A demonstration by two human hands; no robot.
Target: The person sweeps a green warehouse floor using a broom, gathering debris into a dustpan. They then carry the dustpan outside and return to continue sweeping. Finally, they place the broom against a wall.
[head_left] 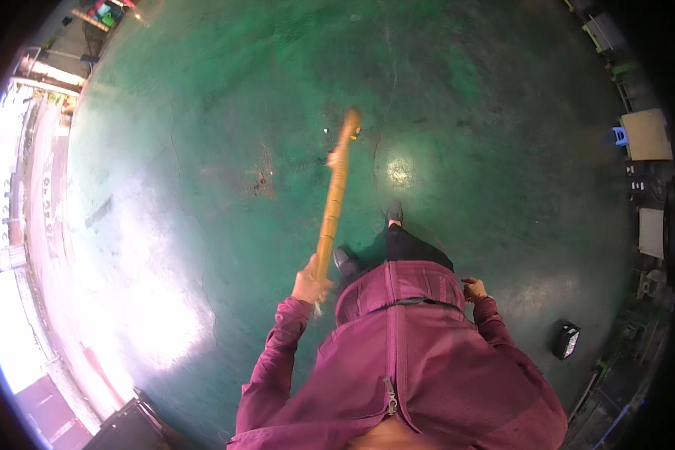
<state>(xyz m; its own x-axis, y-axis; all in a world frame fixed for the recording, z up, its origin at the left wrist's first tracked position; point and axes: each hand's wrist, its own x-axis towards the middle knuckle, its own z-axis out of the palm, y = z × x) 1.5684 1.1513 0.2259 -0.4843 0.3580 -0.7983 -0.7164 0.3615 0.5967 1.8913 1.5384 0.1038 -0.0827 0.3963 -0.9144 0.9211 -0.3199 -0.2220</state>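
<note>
My left hand (310,285) is closed around the near end of a long yellow-brown pole (332,202) that looks like bamboo, banded along its length. The pole slants forward and slightly right over the green floor, and its far end is blurred. Pale strands hang below my left fist. By the right side of my jacket, my right hand (474,289) hangs low with fingers loosely bent and a little apart. Nothing shows in it, though the jacket edge lies close to the fingers. Small bits of debris (355,133) lie around the pole's far end.
A brownish patch of dirt (262,180) marks the floor left of the pole. To my right, a small black box (567,340) sits on the floor. A beige board (647,135) and a blue stool (619,136) stand along the right side. Bright daylight enters at the left.
</note>
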